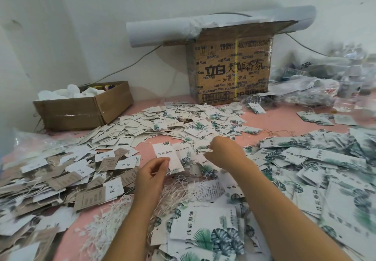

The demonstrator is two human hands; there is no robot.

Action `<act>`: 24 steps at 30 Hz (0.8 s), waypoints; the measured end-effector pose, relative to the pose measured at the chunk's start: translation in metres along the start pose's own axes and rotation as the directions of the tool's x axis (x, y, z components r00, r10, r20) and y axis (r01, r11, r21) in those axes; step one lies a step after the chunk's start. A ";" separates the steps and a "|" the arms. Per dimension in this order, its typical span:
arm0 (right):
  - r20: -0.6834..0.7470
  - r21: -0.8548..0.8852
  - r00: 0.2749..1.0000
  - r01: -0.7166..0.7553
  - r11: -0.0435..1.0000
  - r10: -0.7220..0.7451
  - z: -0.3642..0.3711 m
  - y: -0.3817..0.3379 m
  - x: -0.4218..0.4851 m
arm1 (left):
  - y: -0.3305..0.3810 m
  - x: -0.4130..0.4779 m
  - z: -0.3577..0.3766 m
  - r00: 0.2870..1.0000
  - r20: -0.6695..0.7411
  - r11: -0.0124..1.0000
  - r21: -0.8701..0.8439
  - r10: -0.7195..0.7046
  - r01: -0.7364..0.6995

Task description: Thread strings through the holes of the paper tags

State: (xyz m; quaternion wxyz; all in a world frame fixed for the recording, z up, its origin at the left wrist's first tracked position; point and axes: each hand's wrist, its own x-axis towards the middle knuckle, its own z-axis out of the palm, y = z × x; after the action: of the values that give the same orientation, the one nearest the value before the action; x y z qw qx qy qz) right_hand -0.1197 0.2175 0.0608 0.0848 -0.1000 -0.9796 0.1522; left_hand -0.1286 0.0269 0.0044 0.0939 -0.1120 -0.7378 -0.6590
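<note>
White wall behind, pink table (280,118) almost buried in stock.

Large cardboard box (232,71), far centre: reads "立白 大师香氛". The line below is partly cut by a yellow strap. The number string on top is too smeared to trust. A white paper roll (162,30) lies across the top.

Small cardboard box (81,110), far left, is open with white packing inside. No legible print.

Leaf-print tags (317,165): heaped right, far centre and near. Big near one reads "伟宸服饰". Brown tags (61,181) are piled left, print too small to read.

Strings (179,191): loose white bundle, near centre, between the forearms.

Handling, my read: tags are light, stiff card that slides off the piles and creases if bent. Hold by an edge, clear of the hole. The strings are limp, tangle easily and will drag neighbours out. Pull one by its tip and feed that end.

White tag (173,155), centre, also "伟宸服饰". Left hand (151,172): fingers curled, forefinger and thumb appear to pinch its near-left edge.

Right hand (223,155): seen from the back, fingers curled over the far-centre tags. Can't tell whether it has a string, a tag or nothing.
</note>
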 end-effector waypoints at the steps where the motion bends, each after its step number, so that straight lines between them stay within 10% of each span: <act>1: 0.061 -0.004 0.998 -0.025 1.000 0.025 -0.001 0.004 -0.001 | 0.000 0.000 0.000 1.000 -0.002 1.000 0.004 0.003 -0.003; 9: 0.304 -0.142 0.946 -0.071 0.987 0.112 0.002 0.007 -0.010 | 0.000 0.001 0.001 0.999 0.015 0.999 0.029 0.035 -0.036; 24: 0.250 -0.122 0.959 -0.103 0.987 0.131 -0.001 0.007 -0.007 | -0.009 0.005 0.001 1.000 -0.005 0.999 0.051 0.006 -0.006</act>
State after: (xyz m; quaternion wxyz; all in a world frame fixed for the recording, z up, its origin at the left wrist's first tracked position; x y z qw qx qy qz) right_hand -0.1117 0.2230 0.0581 -0.0574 -0.1418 -0.9814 0.1157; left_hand -0.1355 0.0267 -0.0025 0.1004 -0.1103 -0.7538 -0.6400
